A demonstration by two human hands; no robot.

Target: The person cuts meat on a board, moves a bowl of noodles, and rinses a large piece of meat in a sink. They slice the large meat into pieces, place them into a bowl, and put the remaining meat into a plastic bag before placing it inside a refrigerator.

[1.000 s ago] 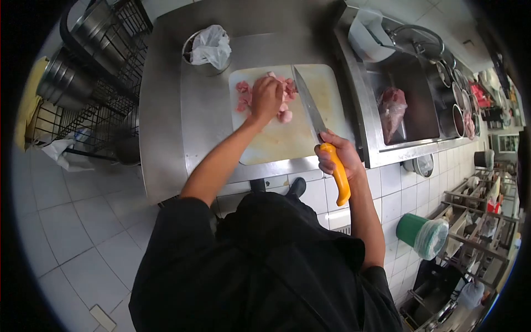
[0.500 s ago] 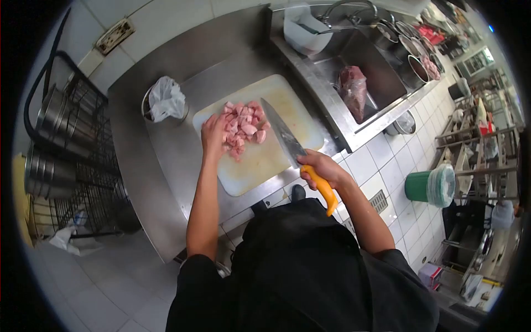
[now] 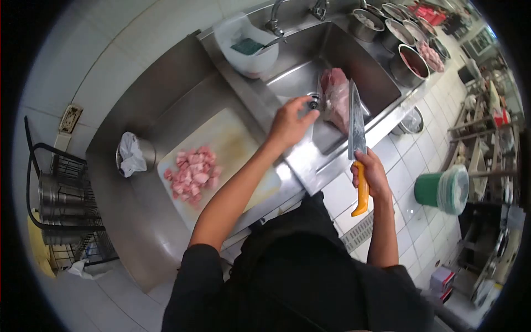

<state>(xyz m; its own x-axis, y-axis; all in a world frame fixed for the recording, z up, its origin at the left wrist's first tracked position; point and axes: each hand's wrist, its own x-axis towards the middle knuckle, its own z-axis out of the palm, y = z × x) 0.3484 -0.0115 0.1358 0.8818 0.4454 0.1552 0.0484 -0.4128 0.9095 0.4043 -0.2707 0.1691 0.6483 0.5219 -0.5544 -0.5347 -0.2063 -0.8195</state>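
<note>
— Pink slab of raw meat (image 3: 336,94): where did it lie?
— In the steel sink (image 3: 362,63), just beside the left hand (image 3: 290,123), which was loosely open and held nothing.
— And the right hand (image 3: 371,174)?
— Clamped round the orange-handled knife (image 3: 357,135), blade up. Pink meat cubes (image 3: 191,174) lay on the white cutting board (image 3: 235,138).

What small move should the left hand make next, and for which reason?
Probably close the left hand on the large pink slab of raw meat in the steel sink: the hand hovers open beside it, the white cutting board holds only diced pieces, and the right hand grips the orange-handled knife.
</note>
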